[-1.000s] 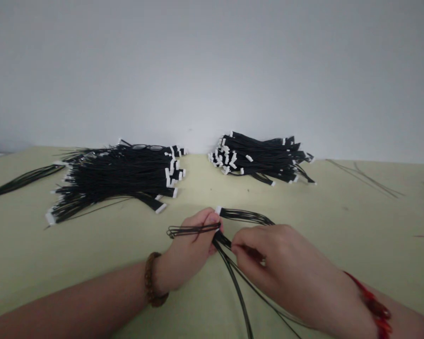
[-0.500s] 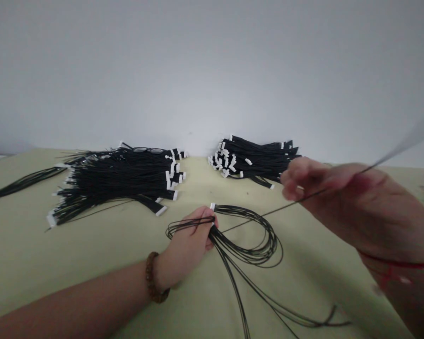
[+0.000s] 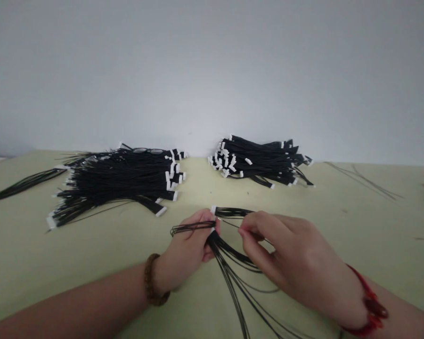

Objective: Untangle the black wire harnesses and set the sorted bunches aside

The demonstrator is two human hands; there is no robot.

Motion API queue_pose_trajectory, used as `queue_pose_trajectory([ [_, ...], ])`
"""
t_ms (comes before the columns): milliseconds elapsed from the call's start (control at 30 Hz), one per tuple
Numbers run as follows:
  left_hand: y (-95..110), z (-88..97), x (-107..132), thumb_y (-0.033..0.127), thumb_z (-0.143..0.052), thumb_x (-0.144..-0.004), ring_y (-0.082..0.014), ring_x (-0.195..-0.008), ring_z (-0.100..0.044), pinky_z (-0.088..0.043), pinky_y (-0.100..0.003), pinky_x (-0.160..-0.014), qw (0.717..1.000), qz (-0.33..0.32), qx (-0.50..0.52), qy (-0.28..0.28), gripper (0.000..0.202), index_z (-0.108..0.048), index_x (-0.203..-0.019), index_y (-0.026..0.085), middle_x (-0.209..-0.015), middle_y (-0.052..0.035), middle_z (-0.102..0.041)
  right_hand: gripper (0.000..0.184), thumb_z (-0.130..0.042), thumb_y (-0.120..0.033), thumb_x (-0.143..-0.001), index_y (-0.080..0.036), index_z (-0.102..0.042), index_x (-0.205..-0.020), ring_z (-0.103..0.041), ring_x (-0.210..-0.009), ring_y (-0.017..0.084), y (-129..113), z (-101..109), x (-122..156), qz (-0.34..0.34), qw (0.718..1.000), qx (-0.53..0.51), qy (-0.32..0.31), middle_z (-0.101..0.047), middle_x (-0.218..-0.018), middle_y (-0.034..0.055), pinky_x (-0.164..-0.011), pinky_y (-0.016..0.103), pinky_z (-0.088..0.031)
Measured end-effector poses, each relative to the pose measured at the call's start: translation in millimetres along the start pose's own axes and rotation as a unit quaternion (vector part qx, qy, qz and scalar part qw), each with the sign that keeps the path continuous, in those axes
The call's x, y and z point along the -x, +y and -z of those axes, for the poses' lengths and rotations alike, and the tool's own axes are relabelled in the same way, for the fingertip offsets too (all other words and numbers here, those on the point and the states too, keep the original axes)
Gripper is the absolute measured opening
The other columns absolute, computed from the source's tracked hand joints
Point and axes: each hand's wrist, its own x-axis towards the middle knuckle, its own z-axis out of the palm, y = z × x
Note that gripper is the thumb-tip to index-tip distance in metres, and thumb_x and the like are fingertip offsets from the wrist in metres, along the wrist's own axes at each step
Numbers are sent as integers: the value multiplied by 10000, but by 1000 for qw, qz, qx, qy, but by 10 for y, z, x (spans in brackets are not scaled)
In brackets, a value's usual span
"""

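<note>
Wire leads [image 3: 223, 248] in one loose bundle sit in the person's left hand [image 3: 189, 247], which is closed around them. One white connector [image 3: 214, 210] pokes out above the fingers, and a short loop of black strands [image 3: 191, 228] sticks out to the left. The long strands fan down from the fist across the tabletop [image 3: 325, 207] toward the bottom of the view. The right hand [image 3: 293, 259] is just beside the left, its thumb and forefinger in a narrow pinch among the strands; whether they grip a wire is impossible to tell. A wooden bead bracelet [image 3: 151, 280] circles the left wrist, and a red cord bracelet [image 3: 369, 306] circles the right.

Farther ahead on the pale green tabletop lie two heaps of black leads with white connectors, both near a white wall [image 3: 212, 70]. The larger left heap [image 3: 116, 181] has a pair of eyeglasses [image 3: 146, 150] on top, and the right heap [image 3: 257, 162] is smaller. Leads in both are too many to count. One sheaf of black leads [image 3: 21, 185] lies at the left edge, and a few thin strands [image 3: 363, 181] lie on the right, well apart from the hands.
</note>
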Motion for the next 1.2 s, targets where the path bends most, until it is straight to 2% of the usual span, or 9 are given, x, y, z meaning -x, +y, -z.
queue_pose_trajectory([
  [133, 15, -17, 21, 381, -449, -799, -44, -367, -262, -231, -154, -351, 1000, -21, -9, -13, 253, -436, -646, 181, -453, 70, -310, 116, -438, -165, -847, -142, -509, -759, -446, -501, 89, 12, -39, 13, 43, 997, 64, 17, -496, -581, -14, -495, 248, -295],
  [400, 36, -37, 32, 412, -449, -788, -45, -365, -272, -234, -158, -346, 1000, -7, -14, -9, 271, -428, -646, 181, -455, 69, -313, 114, -448, -162, -850, -140, -510, -757, -428, -495, 82, 2, -39, -13, 60, 996, 62, 26, -486, -570, -18, -491, 247, -284],
  [767, 18, -38, 30, 444, -451, -784, -44, -369, -248, -235, -157, -342, 1000, -12, -19, -11, 296, -425, -646, 183, -457, 69, -310, 56, -449, -127, -844, -138, -500, -824, -433, -555, 98, 20, -27, 34, 73, 995, 66, -2, -516, -644, -8, -519, 265, -289],
  [933, 15, -29, 34, 436, -444, -794, -47, -367, -249, -236, -158, -348, 1000, -14, -6, -7, 287, -422, -653, 187, -450, 73, -291, 90, -463, -128, -831, -153, -483, -747, -420, -575, 110, 24, -53, 46, 101, 991, 81, -22, -496, -637, -6, -538, 275, -288],
  [1100, -2, -17, 33, 433, -453, -794, -40, -376, -263, -235, -154, -352, 1000, -11, -12, -23, 290, -430, -655, 180, -478, 67, -317, 38, -468, -117, -827, -137, -498, -814, -438, -567, 108, 10, -48, 58, 85, 993, 87, 1, -509, -641, -8, -528, 275, -289],
  [1200, -12, -15, 40, 417, -470, -791, -38, -389, -268, -234, -152, -364, 999, -8, -14, -36, 278, -423, -656, 179, -498, 66, -320, 50, -463, -114, -832, -134, -507, -848, -462, -578, 106, -9, -43, 49, 69, 994, 81, -11, -529, -673, -3, -533, 274, -298],
])
